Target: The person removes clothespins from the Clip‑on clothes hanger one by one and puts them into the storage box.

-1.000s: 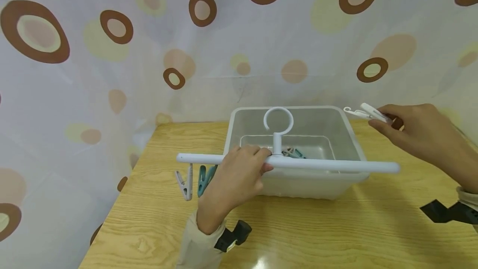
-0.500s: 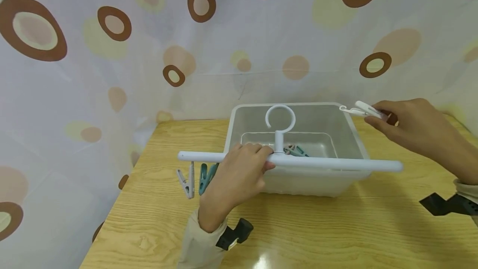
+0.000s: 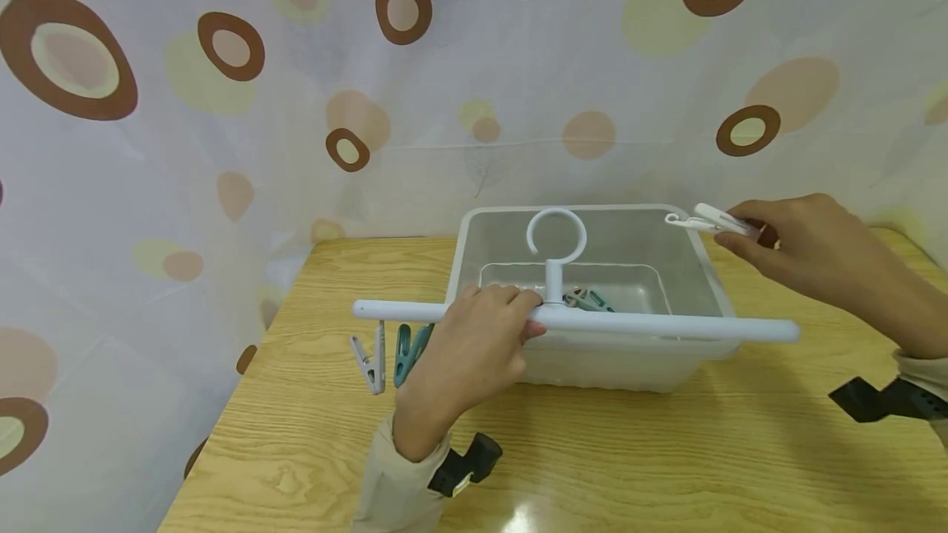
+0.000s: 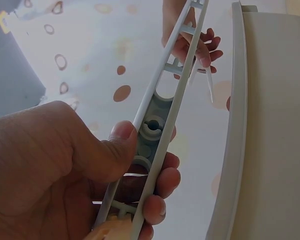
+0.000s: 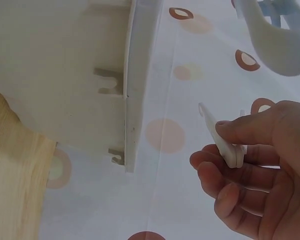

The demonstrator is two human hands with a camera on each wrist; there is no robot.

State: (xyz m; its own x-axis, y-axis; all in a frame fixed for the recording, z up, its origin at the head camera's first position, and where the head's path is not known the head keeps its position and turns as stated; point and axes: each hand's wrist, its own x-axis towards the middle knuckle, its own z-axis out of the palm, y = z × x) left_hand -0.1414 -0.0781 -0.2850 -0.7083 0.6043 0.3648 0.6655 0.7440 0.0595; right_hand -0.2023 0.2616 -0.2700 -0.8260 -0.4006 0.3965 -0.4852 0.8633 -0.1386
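My left hand [image 3: 474, 352] grips the bar of a pale blue clothes hanger [image 3: 666, 325] left of its hook, over a bin. In the left wrist view my thumb and fingers wrap the bar's hollow, ribbed underside. On the bar's left end hang a grey clothespin [image 3: 379, 360] and a teal clothespin [image 3: 403, 356], the teal one partly hidden by my hand. To the right, my right hand [image 3: 829, 245] pinches a white clothespin [image 3: 714, 220] between thumb and fingers, its small hooked end pointing left. It is apart from the hanger.
A translucent plastic bin [image 3: 600, 368] stands on the wooden table [image 3: 296, 451] beneath the hanger. Several grey and teal clothespins [image 3: 588, 300] lie inside on its floor. Behind the table hangs a white cloth [image 3: 444, 89] with brown and yellow oval patterns.
My right hand has moved a little to the left with the white clothespin, toward the bin's right rim. The left hand and the hanger have stayed nearly still.
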